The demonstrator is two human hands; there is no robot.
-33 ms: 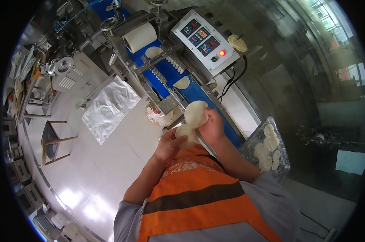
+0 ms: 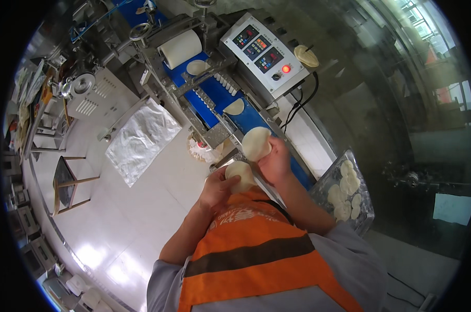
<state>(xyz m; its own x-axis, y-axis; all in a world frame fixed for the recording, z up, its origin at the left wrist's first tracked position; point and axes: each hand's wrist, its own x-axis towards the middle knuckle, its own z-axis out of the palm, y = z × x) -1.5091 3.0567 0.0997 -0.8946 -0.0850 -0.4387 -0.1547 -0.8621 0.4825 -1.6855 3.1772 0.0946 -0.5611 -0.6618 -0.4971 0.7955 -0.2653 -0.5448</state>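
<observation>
Tray (image 2: 367, 209) of pale discs (image 2: 350, 184); left hand (image 2: 214, 190) tight on near disc (image 2: 239, 174), right hand (image 2: 277, 162) tight on far disc (image 2: 255, 144)

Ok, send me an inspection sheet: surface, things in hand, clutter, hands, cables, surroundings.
Surface: blue conveyor belt, with pale discs lying on it.
Things in hand: left-hand disc; right-hand disc.
Clutter: crumpled silvery sheet left of the machine.
Hands: left hand and right hand each grip a disc.
Cables: dark cable hangs beside the control box.
Surroundings: tray of discs, right; stool, far left.
</observation>
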